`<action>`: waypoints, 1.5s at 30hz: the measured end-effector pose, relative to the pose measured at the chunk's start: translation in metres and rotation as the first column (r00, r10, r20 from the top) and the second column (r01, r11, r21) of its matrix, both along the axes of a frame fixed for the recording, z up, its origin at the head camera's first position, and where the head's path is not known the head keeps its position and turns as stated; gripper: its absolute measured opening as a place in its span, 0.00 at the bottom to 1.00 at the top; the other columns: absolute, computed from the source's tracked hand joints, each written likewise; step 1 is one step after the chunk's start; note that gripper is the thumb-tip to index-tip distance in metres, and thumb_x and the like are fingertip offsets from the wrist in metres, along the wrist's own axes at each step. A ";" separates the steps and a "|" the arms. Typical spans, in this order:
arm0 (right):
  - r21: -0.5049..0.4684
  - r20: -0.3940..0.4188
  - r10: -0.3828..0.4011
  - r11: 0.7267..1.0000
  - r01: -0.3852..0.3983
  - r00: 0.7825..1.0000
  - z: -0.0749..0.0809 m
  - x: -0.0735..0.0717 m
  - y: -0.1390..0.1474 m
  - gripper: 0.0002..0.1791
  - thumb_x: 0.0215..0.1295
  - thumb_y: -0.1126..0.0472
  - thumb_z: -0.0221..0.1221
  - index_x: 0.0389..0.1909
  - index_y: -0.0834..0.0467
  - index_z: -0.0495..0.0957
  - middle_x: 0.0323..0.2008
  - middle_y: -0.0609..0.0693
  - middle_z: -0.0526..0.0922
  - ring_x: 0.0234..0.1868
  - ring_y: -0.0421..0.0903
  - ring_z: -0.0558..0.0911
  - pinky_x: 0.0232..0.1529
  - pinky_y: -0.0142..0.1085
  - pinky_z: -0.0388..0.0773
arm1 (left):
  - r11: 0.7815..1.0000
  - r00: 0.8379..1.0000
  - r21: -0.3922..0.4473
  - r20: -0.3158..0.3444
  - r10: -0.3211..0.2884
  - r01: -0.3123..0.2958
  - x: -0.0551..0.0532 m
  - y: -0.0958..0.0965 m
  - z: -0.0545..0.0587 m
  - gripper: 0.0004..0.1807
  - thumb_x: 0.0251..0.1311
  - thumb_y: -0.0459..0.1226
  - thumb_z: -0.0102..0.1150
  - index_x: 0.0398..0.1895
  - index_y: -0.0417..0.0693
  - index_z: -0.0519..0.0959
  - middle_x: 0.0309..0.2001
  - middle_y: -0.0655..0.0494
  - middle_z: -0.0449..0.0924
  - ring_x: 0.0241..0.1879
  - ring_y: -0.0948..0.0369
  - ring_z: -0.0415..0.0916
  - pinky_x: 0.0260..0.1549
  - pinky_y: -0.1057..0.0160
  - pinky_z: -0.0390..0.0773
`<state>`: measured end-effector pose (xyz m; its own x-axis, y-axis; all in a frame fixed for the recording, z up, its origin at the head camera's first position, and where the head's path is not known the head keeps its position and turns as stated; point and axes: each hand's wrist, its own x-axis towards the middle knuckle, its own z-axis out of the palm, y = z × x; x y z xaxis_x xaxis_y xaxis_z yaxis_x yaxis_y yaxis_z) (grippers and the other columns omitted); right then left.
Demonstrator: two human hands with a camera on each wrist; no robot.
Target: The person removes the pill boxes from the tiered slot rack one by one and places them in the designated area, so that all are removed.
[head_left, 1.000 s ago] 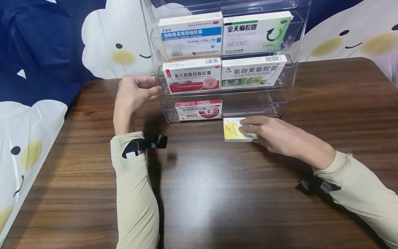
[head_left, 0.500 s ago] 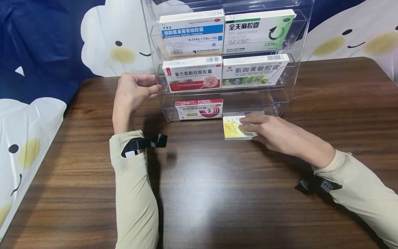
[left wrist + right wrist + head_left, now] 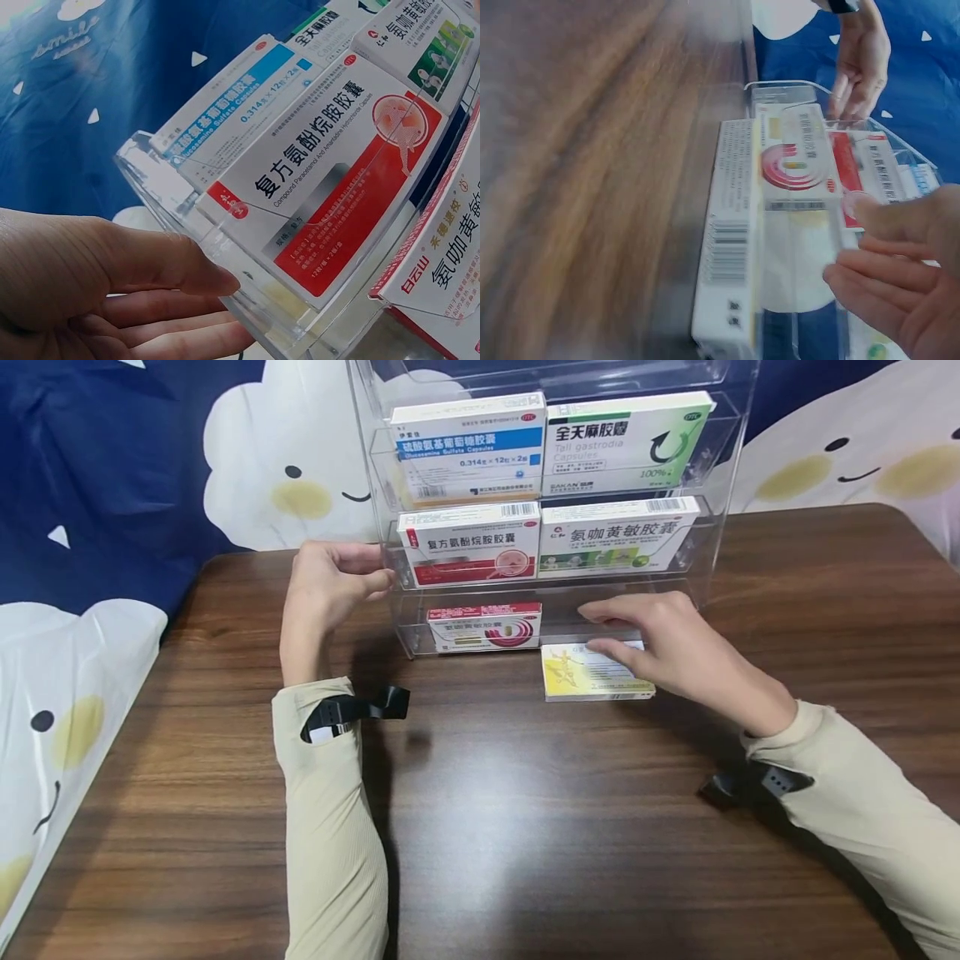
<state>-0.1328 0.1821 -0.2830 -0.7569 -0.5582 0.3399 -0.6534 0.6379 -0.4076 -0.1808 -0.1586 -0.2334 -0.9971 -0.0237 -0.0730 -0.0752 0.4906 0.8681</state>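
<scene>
A clear plastic display rack (image 3: 411, 625) stands on the table with medicine boxes on its tiers. My left hand (image 3: 318, 597) pinches the rack's left side between thumb and fingers, as the left wrist view also shows. Flat on the table, against the rack's front, lies a yellow-and-white medicine box (image 3: 566, 672); its barcoded side faces the right wrist camera. My right hand (image 3: 678, 643) is over that box with thumb and fingers spread, holding nothing. The lowest tier bears a red-and-white medicine box (image 3: 483, 631) on its left half.
The middle tier holds a red-banded box (image 3: 468, 547) and a green-banded box (image 3: 615, 539). Above them sit a blue-banded box (image 3: 468, 452) and a green-and-white box (image 3: 626, 447). A brown wooden table (image 3: 480, 827) extends toward me; a blue patterned cloth (image 3: 112, 468) hangs behind.
My right hand has let go of the yellow-and-white medicine box and risen toward the rack, its fingers spreading apart. The box stays where it lay. My left hand keeps its hold on the rack.
</scene>
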 end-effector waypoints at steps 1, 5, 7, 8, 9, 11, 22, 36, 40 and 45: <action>-0.015 0.004 -0.019 1.000 0.019 1.000 -0.001 -0.003 -0.003 0.19 0.56 0.67 0.68 0.50 0.67 0.80 0.45 0.60 0.85 0.49 0.57 0.83 0.51 0.52 0.79 | 1.000 1.000 0.001 0.002 -0.001 0.001 0.000 0.000 0.000 0.18 0.56 0.30 0.66 0.51 0.37 0.81 0.47 0.41 0.82 0.29 0.73 0.80 0.37 0.73 0.81; -0.051 0.070 -0.078 0.995 0.082 0.994 -0.007 -0.014 -0.016 0.17 0.58 0.66 0.67 0.48 0.67 0.81 0.44 0.60 0.85 0.48 0.56 0.83 0.52 0.49 0.78 | 1.000 1.000 0.001 0.010 0.004 -0.004 -0.001 0.000 0.000 0.18 0.56 0.30 0.66 0.51 0.37 0.81 0.47 0.42 0.83 0.29 0.72 0.81 0.38 0.73 0.82; -0.075 0.111 -0.105 0.991 0.114 0.988 -0.009 -0.020 -0.023 0.17 0.58 0.65 0.67 0.48 0.67 0.81 0.44 0.60 0.85 0.46 0.55 0.84 0.51 0.48 0.80 | 1.000 1.000 0.004 0.018 0.012 -0.012 -0.001 0.000 0.000 0.18 0.56 0.30 0.66 0.51 0.38 0.81 0.47 0.42 0.83 0.30 0.72 0.81 0.38 0.72 0.82; -0.085 0.132 -0.119 0.988 0.131 0.984 -0.010 -0.022 -0.027 0.17 0.58 0.65 0.67 0.48 0.67 0.82 0.44 0.60 0.85 0.45 0.55 0.85 0.50 0.47 0.81 | 1.000 1.000 0.004 0.022 0.016 -0.016 -0.001 0.000 0.000 0.18 0.56 0.29 0.66 0.51 0.38 0.81 0.47 0.43 0.83 0.30 0.72 0.81 0.39 0.72 0.82; -0.094 0.157 -0.132 0.984 0.148 0.979 -0.011 -0.025 -0.030 0.17 0.58 0.64 0.67 0.47 0.66 0.82 0.43 0.60 0.85 0.43 0.54 0.85 0.48 0.46 0.82 | 1.000 1.000 0.005 0.024 0.020 -0.020 -0.002 0.000 0.000 0.18 0.56 0.29 0.66 0.51 0.38 0.81 0.47 0.43 0.83 0.30 0.72 0.81 0.39 0.72 0.82; -0.098 0.196 -0.155 0.979 0.176 0.968 -0.013 -0.029 -0.036 0.17 0.58 0.63 0.68 0.47 0.66 0.82 0.42 0.60 0.86 0.42 0.53 0.86 0.46 0.45 0.82 | 1.000 0.999 0.007 0.027 0.024 -0.024 -0.002 0.000 0.000 0.18 0.56 0.29 0.66 0.51 0.38 0.81 0.47 0.43 0.83 0.31 0.71 0.81 0.39 0.72 0.81; -0.158 0.271 -0.134 0.971 0.181 0.953 -0.023 -0.035 -0.047 0.16 0.56 0.65 0.69 0.45 0.66 0.82 0.36 0.58 0.87 0.38 0.50 0.86 0.42 0.41 0.84 | 1.000 1.000 0.015 0.014 0.019 -0.019 -0.002 0.002 0.001 0.17 0.56 0.29 0.66 0.50 0.38 0.82 0.46 0.43 0.83 0.30 0.72 0.81 0.39 0.72 0.82; -0.222 0.233 -0.147 0.954 0.199 0.961 -0.027 -0.033 -0.049 0.10 0.57 0.66 0.67 0.39 0.65 0.82 0.35 0.57 0.87 0.35 0.49 0.86 0.40 0.38 0.84 | 1.000 1.000 0.004 0.025 0.014 -0.014 -0.001 -0.001 0.001 0.17 0.55 0.30 0.67 0.50 0.39 0.82 0.48 0.44 0.83 0.31 0.71 0.81 0.43 0.68 0.81; -0.263 0.254 -0.170 0.935 0.237 0.952 -0.028 -0.033 -0.048 0.10 0.60 0.65 0.66 0.41 0.65 0.82 0.38 0.58 0.86 0.38 0.50 0.85 0.42 0.37 0.83 | 1.000 0.999 0.015 0.030 0.020 -0.020 -0.001 -0.001 0.001 0.17 0.55 0.29 0.67 0.50 0.39 0.82 0.48 0.44 0.83 0.31 0.71 0.81 0.45 0.66 0.81; -0.330 0.247 -0.174 0.910 0.251 0.953 -0.027 -0.032 -0.048 0.10 0.62 0.64 0.65 0.41 0.65 0.83 0.38 0.58 0.86 0.39 0.50 0.86 0.42 0.29 0.82 | 0.999 0.999 0.029 0.024 0.026 -0.027 -0.001 -0.001 0.000 0.17 0.56 0.29 0.66 0.50 0.38 0.82 0.47 0.43 0.83 0.30 0.71 0.81 0.47 0.63 0.82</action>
